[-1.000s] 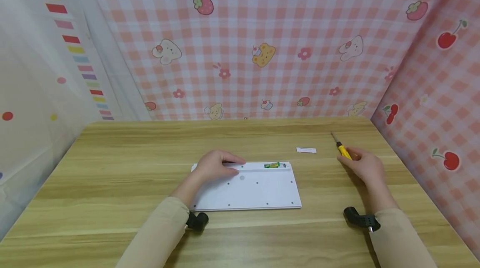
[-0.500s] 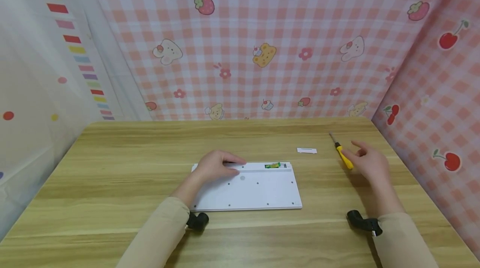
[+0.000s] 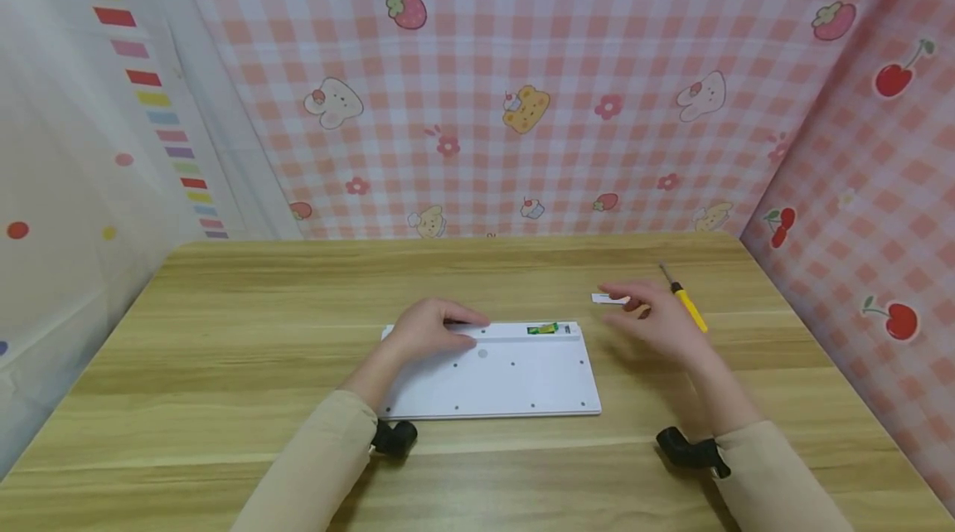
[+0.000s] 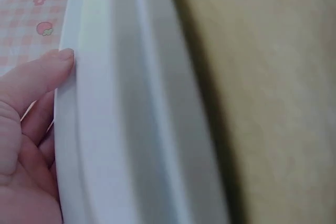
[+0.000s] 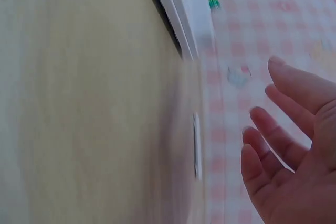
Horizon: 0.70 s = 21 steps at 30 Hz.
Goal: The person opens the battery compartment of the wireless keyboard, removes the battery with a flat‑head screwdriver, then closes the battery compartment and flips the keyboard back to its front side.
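Observation:
A white keyboard (image 3: 492, 379) lies face down on the table, dotted with small screws. Along its far ridge, an uncovered battery slot shows a green battery (image 3: 543, 329). My left hand (image 3: 427, 331) grips that ridge left of the slot; in the left wrist view the thumb (image 4: 50, 69) lies at the edge of the keyboard (image 4: 100, 129), other fingers curled beyond it. Nothing is in my right hand (image 3: 656, 321), whose fingers are parted around the right end of a small white battery cover (image 3: 606, 298). The right wrist view shows the cover (image 5: 197, 145) apart from the loosely bent fingers.
A yellow-handled screwdriver (image 3: 690, 310) lies behind and right of my right hand, tip pointing away. The wooden table (image 3: 224, 350) meets a pink checked curtain (image 3: 477, 142) at its far edge, and another checked cloth (image 3: 880, 209) hangs at the right.
My right hand has let go of the screwdriver, leaving it on the table, and moved left to the battery cover. The left hand and keyboard have stayed still.

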Tool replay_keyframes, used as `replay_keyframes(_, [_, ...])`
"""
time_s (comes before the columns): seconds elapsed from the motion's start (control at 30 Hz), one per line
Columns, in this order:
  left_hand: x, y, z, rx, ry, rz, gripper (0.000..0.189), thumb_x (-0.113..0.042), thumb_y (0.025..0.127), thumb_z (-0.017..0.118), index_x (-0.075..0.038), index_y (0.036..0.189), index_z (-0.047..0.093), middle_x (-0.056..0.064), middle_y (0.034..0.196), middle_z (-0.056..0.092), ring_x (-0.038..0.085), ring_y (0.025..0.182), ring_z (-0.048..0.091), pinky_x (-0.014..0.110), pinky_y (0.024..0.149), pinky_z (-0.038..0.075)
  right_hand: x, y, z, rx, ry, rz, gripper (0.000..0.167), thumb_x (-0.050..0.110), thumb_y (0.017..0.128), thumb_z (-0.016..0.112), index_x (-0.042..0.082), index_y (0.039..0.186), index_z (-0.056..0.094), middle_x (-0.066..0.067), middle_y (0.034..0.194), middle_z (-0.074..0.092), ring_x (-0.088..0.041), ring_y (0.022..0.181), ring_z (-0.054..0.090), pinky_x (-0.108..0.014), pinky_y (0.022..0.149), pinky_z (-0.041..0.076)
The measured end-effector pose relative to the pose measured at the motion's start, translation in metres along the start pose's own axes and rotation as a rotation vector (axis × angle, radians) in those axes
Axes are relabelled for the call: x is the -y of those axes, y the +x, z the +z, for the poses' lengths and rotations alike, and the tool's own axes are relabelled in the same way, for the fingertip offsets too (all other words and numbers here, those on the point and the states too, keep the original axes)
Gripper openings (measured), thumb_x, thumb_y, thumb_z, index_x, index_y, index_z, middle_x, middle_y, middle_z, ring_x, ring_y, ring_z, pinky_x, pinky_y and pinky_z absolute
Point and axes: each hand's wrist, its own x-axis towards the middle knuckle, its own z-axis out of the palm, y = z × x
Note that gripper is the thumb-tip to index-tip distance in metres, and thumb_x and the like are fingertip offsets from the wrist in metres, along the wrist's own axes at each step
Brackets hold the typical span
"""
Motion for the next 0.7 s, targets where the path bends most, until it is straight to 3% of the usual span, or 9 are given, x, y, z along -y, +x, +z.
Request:
replay_keyframes(0.3, [-0.005, 0.004, -0.004, 0.018, -0.097, 0.030, 0.034, -0.006, 0.083, 0.079, -0.011, 0.116, 0.074, 0.002, 0.115, 0.072, 0.017, 0.105, 0.065, 0.034, 0.094, 0.051, 0.018, 0.013, 0.034, 0.177, 0.044, -0.053, 0.039, 0.014, 0.089, 0.076, 0.009, 0.126, 0.068, -0.009, 0.122, 0.060, -0.022, 0.094, 0.056, -0.035, 0.078, 0.052])
replay_keyframes(0.7, [-0.006, 0.005, -0.003, 0.035, -0.119, 0.047, 0.033, 0.000, 0.081, 0.078, -0.009, 0.113, 0.076, 0.005, 0.115, 0.071, 0.019, 0.105, 0.065, 0.033, 0.093, 0.051, 0.027, 0.020, 0.048, 0.208, 0.095, -0.031, 0.032, 0.012, 0.089, 0.075, 0.013, 0.121, 0.073, -0.004, 0.110, 0.063, -0.019, 0.085, 0.054, -0.029, 0.069, 0.050])
